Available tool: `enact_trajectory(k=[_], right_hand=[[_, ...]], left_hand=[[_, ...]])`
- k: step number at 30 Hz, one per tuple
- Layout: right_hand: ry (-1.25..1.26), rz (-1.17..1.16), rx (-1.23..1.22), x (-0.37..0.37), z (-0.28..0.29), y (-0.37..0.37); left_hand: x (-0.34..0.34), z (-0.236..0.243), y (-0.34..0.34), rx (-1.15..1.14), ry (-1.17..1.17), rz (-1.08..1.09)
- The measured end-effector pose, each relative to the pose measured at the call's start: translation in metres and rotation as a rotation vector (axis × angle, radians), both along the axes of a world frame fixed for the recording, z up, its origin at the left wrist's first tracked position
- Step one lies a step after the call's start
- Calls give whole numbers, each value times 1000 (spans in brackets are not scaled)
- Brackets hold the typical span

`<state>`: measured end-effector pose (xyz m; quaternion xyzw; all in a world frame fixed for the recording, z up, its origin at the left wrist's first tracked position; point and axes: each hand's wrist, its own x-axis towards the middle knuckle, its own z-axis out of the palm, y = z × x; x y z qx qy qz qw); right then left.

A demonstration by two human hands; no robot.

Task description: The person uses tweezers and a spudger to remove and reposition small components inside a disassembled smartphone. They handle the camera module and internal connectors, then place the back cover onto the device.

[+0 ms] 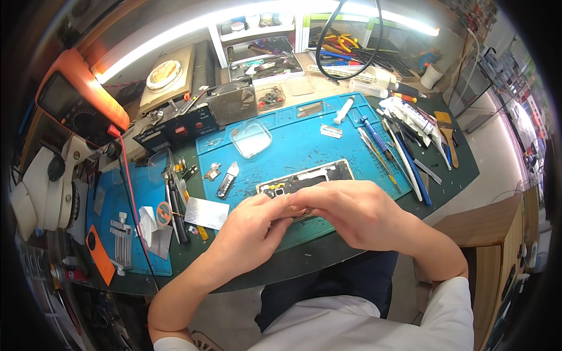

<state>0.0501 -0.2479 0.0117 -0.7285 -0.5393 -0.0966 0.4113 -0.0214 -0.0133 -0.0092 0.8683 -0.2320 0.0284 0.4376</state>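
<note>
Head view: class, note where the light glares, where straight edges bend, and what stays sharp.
Head view: the strip lamp along the top glares white; the blue mat edges bow toward the dark fisheye rim; the left hand, right hand and opened phone are sharp.

Electronics repair workshop: multimeter (pixel 79 105), tool-strewn mat (pixel 293 146).

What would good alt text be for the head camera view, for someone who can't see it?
Both hands, left hand and right hand, meet over an opened phone lying on a blue work mat. Screwdrivers and tweezers lie to the right, an orange multimeter stands at far left, under a bright strip light.
</note>
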Motion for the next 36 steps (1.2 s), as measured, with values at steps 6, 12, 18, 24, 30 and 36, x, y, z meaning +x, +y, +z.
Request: enact_trajectory(k=[6,12,18,24,30,36], right_hand=[[-40,-164,-81,-4,6,-1],[1,-188,-117,0,3,-3],[84,-184,-129,-5,6,-1],[174,-87,-25,-7,5,5],[45,-213,-68,-8,3,6],[38,-176,-71,-8,12,5]], left_hand=[[2,7,6,-100,-8,168],[17,12,29,-18,-154,455],[28,-7,48,191,-270,596],[30,-9,48,221,-259,606],[30,-8,46,221,-248,600],[29,-8,47,236,-244,573]])
